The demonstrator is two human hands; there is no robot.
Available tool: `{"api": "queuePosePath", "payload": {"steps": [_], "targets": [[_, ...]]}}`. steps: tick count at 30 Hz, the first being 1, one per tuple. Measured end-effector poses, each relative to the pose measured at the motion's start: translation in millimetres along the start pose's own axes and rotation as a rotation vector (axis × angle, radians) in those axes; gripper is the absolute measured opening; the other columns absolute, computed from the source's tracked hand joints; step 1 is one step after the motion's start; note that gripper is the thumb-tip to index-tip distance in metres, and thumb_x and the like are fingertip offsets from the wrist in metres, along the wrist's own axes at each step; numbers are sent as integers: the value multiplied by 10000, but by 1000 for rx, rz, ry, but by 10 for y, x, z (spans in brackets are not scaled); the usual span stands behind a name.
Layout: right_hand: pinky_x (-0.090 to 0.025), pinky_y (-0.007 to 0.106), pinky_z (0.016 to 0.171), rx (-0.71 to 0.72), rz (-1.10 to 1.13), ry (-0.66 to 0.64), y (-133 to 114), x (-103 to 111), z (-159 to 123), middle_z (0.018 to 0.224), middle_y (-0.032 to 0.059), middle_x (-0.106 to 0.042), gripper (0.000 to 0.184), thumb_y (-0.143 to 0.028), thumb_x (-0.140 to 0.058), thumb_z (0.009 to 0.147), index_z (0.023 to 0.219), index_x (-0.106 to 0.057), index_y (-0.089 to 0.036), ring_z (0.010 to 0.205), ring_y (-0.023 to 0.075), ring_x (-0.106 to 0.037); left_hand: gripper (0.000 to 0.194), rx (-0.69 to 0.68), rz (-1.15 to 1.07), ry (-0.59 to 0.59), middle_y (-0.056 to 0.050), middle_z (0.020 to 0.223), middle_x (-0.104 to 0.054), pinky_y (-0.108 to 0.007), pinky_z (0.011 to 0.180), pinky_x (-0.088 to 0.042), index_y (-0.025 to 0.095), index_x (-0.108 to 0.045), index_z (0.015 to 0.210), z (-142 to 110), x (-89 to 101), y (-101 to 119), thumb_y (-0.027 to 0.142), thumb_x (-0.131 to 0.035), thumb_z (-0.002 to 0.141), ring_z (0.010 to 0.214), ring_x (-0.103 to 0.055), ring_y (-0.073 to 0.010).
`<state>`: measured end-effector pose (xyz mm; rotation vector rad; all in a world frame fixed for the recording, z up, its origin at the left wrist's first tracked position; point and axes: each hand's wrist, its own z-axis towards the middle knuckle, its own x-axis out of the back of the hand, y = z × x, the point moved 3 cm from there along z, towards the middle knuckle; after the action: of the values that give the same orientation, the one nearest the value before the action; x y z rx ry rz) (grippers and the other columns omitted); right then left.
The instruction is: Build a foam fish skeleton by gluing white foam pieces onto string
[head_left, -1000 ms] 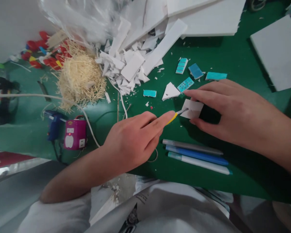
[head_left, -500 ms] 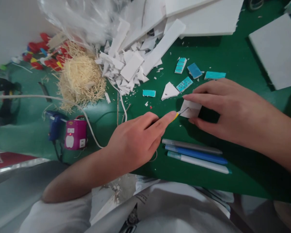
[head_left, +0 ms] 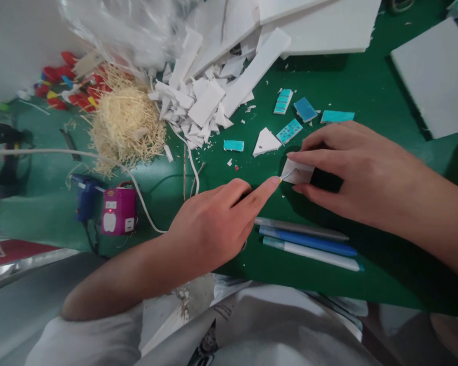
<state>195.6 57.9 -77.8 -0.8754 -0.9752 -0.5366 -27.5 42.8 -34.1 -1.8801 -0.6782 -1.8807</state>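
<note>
My left hand (head_left: 217,223) is closed around a slim tool (head_left: 281,180) with a yellow neck and a thin metal tip; its handle is hidden in the palm. Its tip lies against a small white foam piece (head_left: 299,174). From the other side, the thumb and fingers of my right hand (head_left: 366,173) grip that piece by its upper and lower edges. A dark curved line shows on its face. Just beyond it lie a white foam offcut (head_left: 266,142) and a dotted turquoise piece (head_left: 289,131). Three markers (head_left: 309,240) lie side by side nearer my body.
White foam scraps (head_left: 209,99) are heaped at the back, beside a pile of pale wood shavings (head_left: 122,119). A purple power adapter (head_left: 119,209) and a white cable (head_left: 137,183) occupy the left. A foam sheet (head_left: 438,76) lies at far right; more turquoise pieces (head_left: 283,101) sit mid-table.
My left index finger has moved slightly forward along the tool, covering more of its yellow part. The tip stays at the foam piece, and my right hand keeps its grip.
</note>
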Motion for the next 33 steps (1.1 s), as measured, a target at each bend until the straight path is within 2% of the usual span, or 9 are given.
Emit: {"api": "queuePosePath", "payload": {"steps": [4,12,16,22,26,33], "targets": [[-575,458,802,-5,-17,-9,0,2,11,1055,150,-716,232,-288,-583,942,969,-797,-203,952,301,-663,448,-12,41,-36,9,904,-689,-266,496,-419,131,-558,1506,34,68,47,151,-487,1065,602,-604,-112],[-554,416,777,45,31,14,52,5,20,1018,128,-705,193,-306,-619,942,922,-787,-212,912,276,-642,546,-36,143,-123,5,866,-659,-229,495,-418,143,-496,1562,111,186,118,96,-438,1021,556,-544,-91],[-558,427,791,11,39,4,51,-3,23,1030,116,-711,183,-310,-619,936,922,-785,-236,921,277,-655,561,-12,142,-152,-4,893,-667,-255,497,-435,155,-504,1569,135,216,131,107,-444,1013,580,-584,-111],[-568,438,800,-12,1,-5,35,-11,8,1046,104,-717,217,-341,-591,964,956,-787,-249,937,277,-664,585,11,172,-220,0,869,-663,-295,461,-379,198,-511,1590,198,253,124,141,-462,1010,544,-589,-133],[-563,451,810,6,-18,-8,11,-4,11,1049,137,-710,273,-338,-553,998,936,-786,-211,944,287,-649,603,34,184,-271,0,841,-648,-284,470,-365,215,-499,1598,242,249,119,137,-456,1001,559,-599,-137],[-561,449,795,13,-62,-12,-8,-11,31,1023,140,-707,286,-332,-543,1005,892,-773,-205,915,282,-646,574,16,203,-265,10,781,-599,-277,458,-320,204,-528,1580,227,267,133,171,-480,1009,533,-575,-138]]}}
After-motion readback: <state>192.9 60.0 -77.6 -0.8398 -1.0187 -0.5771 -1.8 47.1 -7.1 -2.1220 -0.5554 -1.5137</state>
